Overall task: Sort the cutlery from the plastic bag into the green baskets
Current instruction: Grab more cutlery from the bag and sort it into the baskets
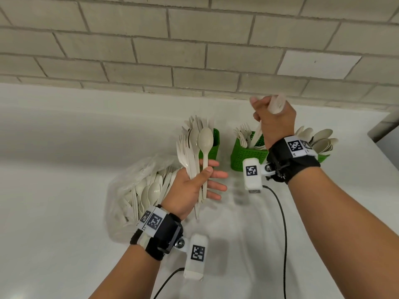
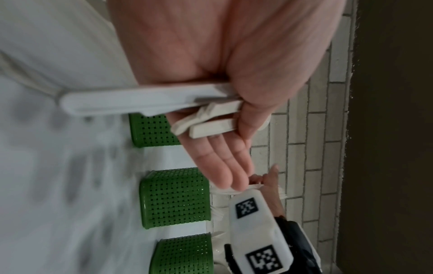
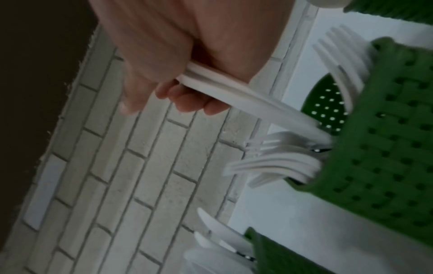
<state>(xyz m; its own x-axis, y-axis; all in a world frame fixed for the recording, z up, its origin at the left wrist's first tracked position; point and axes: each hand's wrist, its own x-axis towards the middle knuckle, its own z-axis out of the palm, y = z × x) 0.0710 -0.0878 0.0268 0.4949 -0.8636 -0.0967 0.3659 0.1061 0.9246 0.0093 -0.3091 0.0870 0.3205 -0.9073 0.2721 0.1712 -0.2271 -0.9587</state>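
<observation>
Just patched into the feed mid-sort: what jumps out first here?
The left hand, front and centre, holds a fanned bunch of pale cutlery, a spoon foremost. Behind it three green baskets stand in a row by the brick wall, and the right hand grips a utensil handle-down over the middle one, which holds forks. The plastic bag lies at left, spoons showing inside.

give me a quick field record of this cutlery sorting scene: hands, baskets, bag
left hand: grips a mixed bundle of off-white plastic cutlery
right hand: holds an off-white plastic fork over the middle green perforated basket
baskets: three green, each holding cutlery
clear plastic bag: on the white counter, spoons inside
</observation>
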